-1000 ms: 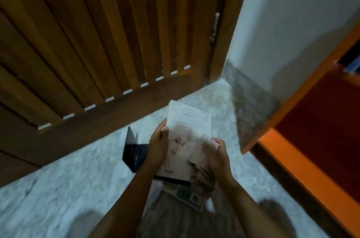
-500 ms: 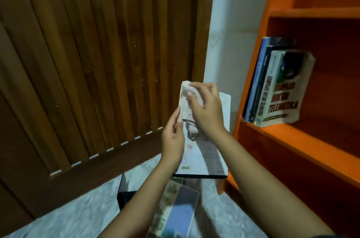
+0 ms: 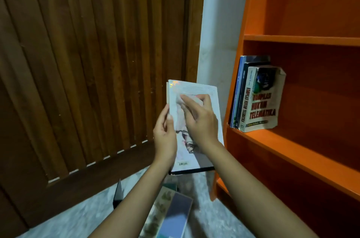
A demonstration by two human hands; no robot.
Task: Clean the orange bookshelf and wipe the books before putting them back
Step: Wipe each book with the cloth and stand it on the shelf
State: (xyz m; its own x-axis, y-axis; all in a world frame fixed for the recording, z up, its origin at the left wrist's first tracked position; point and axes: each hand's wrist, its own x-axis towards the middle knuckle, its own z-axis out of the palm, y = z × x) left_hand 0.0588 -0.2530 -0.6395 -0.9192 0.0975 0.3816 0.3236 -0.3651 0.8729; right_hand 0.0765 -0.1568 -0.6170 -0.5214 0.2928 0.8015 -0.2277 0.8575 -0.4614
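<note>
A person holds a pale book [image 3: 194, 89] upright in the middle of the frame, in front of the strip of white wall [image 3: 218, 23] between a brown slatted door [image 3: 87, 62] and the orange bookshelf [image 3: 296, 40]. The book is in the air, just left of the bookshelf's side panel and clear of its shelves. Its cover faces the camera, with a barcode near its bottom edge.

The left hand [image 3: 165, 136] grips the book's left edge, thumb on the cover and fingers wrapped behind it. The right hand [image 3: 200, 121] lies across the upper half of the cover, its fingers bent over a pale cloth [image 3: 178, 101] and pressing it against the book. The cloth is hard to make out against the light cover.

At the right of the frame, on the bookshelf's middle shelf, a few books stand against the left side panel. The outermost is a thick white book [image 3: 261, 99] printed "KOMPILASI HUKUM TELEMATIKA", and blue books [image 3: 238, 91] stand between it and the panel.

At the bottom of the frame, on the marbled floor [image 3: 87, 214], more books [image 3: 171, 216] lie stacked between the person's forearms. A dark flat thing [image 3: 118, 193] stands on the floor to their left, close to the door.
</note>
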